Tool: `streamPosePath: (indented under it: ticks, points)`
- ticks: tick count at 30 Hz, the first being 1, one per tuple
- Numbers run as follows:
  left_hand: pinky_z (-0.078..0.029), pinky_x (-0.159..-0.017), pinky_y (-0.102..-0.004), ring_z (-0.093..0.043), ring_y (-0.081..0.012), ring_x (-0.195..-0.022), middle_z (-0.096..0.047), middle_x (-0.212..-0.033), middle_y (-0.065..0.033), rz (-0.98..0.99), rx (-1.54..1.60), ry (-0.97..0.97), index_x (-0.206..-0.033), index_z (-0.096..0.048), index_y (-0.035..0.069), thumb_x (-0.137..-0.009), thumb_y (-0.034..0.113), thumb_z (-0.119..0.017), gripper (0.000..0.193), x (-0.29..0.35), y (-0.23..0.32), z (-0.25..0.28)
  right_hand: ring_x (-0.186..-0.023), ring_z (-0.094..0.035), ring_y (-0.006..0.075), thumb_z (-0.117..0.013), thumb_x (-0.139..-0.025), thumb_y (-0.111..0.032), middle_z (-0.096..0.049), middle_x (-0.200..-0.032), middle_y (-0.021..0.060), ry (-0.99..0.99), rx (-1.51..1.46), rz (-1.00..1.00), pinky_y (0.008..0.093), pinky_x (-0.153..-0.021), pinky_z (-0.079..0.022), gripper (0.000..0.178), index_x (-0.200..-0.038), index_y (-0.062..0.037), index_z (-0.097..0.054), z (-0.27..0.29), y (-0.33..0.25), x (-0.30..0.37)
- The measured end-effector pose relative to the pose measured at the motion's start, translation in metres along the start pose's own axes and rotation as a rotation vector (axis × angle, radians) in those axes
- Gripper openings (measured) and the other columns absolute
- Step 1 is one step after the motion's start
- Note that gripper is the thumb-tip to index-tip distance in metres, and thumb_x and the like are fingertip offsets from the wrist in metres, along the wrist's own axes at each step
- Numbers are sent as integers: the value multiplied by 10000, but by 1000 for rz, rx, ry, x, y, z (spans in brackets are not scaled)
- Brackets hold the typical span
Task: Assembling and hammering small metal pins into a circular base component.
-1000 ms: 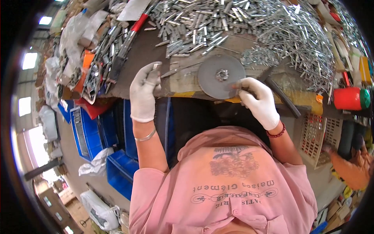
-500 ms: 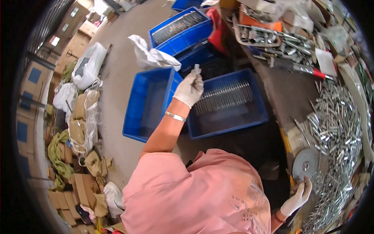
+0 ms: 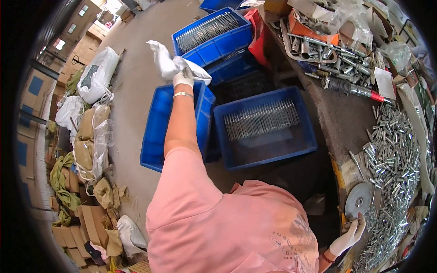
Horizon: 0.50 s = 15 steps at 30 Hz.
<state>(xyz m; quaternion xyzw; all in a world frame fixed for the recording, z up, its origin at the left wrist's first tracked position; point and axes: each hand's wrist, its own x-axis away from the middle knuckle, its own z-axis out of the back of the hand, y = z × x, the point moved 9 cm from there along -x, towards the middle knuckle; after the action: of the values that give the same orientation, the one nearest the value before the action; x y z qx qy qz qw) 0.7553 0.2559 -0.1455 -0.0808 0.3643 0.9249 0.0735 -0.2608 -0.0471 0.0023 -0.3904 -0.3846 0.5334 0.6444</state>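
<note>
Left hand: (image 3: 184, 78) now out at the white sack (image 3: 166, 61); 0.5 s ago it was nearer the body, lifting a small pale piece in its fingertips.
Pale piece: no longer visible; cannot tell if kept, dropped or hidden.
Meaning for work: as I judge it, the left hand is occupied away from the bench (image 3: 334, 109), only the right remaining there.
Left grip: fingers overlap the sack; cannot tell if pinching it.
Right hand: (image 3: 349, 234) little changed, fingertips drawn together at the near edge of the grey disc (image 3: 357, 200); cannot tell what, if anything, they pinch.
Disc, count: 1, on the bench edge beside the loose metal pieces (image 3: 393, 154).
Sack, count: 1 at the hand, draped by the left blue bin (image 3: 151, 127).
Blue bins, count: 5 visible, at least.
Metal rows, count: 2, in the right blue bin (image 3: 268, 158) and the far blue bin (image 3: 223, 45).
Red-banded tool, count: 1 (image 3: 350, 86).
Loose pieces, count: too many.
</note>
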Motion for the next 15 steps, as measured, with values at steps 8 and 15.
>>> streamPosePath:
  ticks: [8,15]
  points:
    - [-557,-1048,-475,-673,-355,-1175,-665,-1367,-192,-653,-450,97,-1417,-564,-17,-1093,347,-496,493,-4,-7,85,-679,-452,25,-604,-1028,-122,-634,-937,-36,18,-67,-45,206,-576,-343,272,-1261,-19,-703,-6,-3,5]
    - [-448,-1201,-523,-558,-430,-1370,-535,-1520,-288,277,835,-137,-1475,-456,-160,-1122,304,-363,590,31,33,-8,-676,-519,25,-624,-1002,-23,-669,-920,-28,-9,-146,-71,203,-582,-419,235,-1214,-14,-723,-27,-17,4]
